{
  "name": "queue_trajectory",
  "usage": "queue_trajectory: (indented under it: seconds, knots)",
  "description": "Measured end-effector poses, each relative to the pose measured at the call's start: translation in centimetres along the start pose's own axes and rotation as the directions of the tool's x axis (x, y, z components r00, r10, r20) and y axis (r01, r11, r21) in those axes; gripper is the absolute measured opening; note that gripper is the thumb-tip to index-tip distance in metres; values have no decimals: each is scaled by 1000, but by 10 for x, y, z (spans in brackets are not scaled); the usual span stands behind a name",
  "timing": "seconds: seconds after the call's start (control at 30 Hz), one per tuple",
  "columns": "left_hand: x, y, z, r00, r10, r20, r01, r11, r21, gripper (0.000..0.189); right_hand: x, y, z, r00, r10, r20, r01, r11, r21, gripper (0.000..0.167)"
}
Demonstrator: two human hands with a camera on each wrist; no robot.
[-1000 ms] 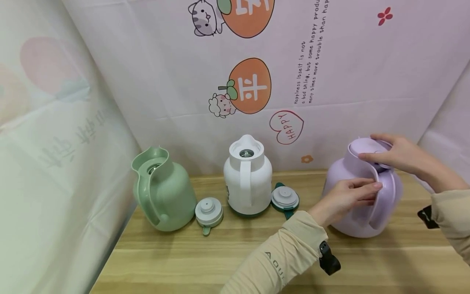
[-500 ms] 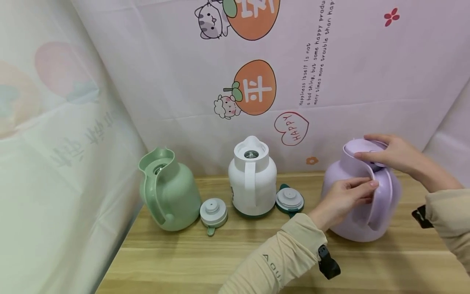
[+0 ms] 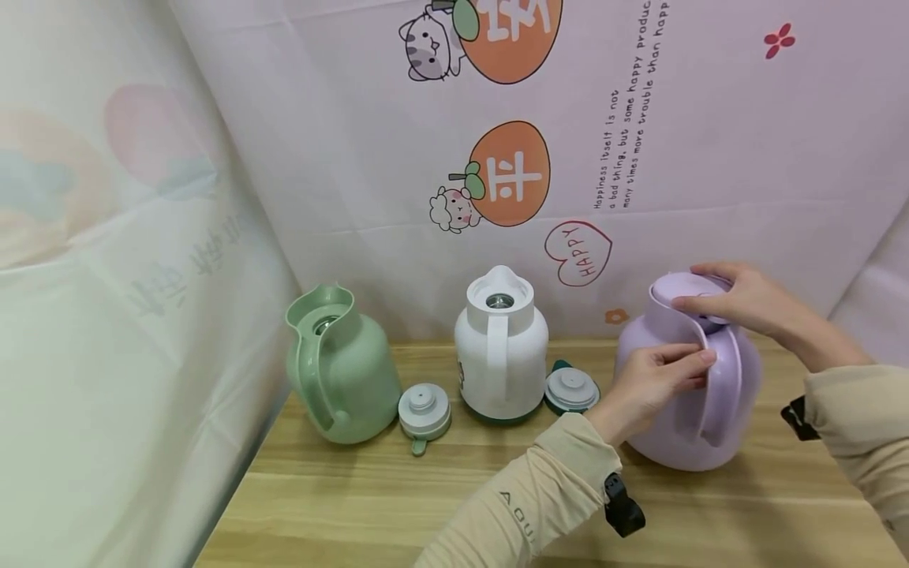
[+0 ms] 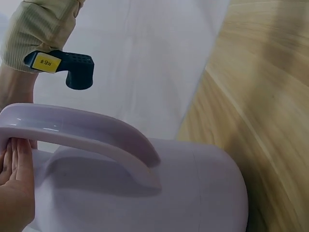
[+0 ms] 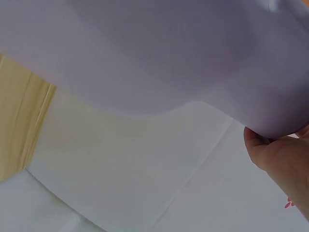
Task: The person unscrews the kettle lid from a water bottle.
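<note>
A light purple thermos jug (image 3: 671, 446) stands on the right side of the wooden table. My left hand (image 3: 642, 390) is at the top of its handle (image 3: 724, 386), gripping it with fingers tucked in behind and the thumb at the edge. In the left wrist view those fingers (image 4: 19, 159) show under the handle's curve. Across the jug's top, my right hand (image 3: 756, 304) grips the purple lid (image 3: 682, 290), thumb in front and fingers at the far side. The lid sits in the jug's mouth. From the right wrist, the hand (image 5: 285, 164) shows at the jug's neck.
To the left stand a white jug (image 3: 476, 355) and a green jug (image 3: 362, 379), both with uncovered mouths. A grey-and-green stopper (image 3: 424, 406) lies between them; another stopper (image 3: 571, 386) with dark green trim lies right of the white jug. A printed cloth (image 3: 398, 158) hangs behind.
The purple jug, with both hands on it, has shifted left toward the white jug and slightly nearer. The head view has turned a little left. Both hands keep their hold.
</note>
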State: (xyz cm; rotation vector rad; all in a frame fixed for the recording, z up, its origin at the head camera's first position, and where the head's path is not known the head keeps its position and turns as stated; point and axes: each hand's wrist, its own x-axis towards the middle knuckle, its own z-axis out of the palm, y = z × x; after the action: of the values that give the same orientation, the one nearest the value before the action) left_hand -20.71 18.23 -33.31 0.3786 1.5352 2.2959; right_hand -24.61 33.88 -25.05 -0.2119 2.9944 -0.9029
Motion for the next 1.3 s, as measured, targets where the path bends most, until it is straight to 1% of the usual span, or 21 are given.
queue_trajectory:
  seconds: [0.2,0.3,0.57,0.77,0.87,1.0,1.3]
  knots:
    - [-1,2,-8,999,10,39,-12,998,67,26,1,-1,4,1000,-6,-1,6,1000,18,85]
    - [-3,4,-11,998,0,57,-6,995,101,26,0,-3,6,1000,-10,-1,10,1000,17,86]
    - [-6,9,-16,996,-32,83,24,994,105,27,-2,-4,7,1000,-12,-18,12,1000,-9,87]
    - [-4,13,-21,991,-55,121,39,990,132,28,-5,-8,8,1000,-10,-22,9,999,-32,88]
    - [-4,14,-23,988,-80,133,60,988,144,28,-7,-10,8,1000,0,-19,-1,999,-48,89]
    - [-4,15,-23,985,-109,137,87,984,156,28,-10,-10,7,1000,3,-19,-4,998,-62,89]
    - [-5,15,-19,975,-129,183,82,966,244,30,-18,-8,7,999,-11,-48,6,995,-104,87]
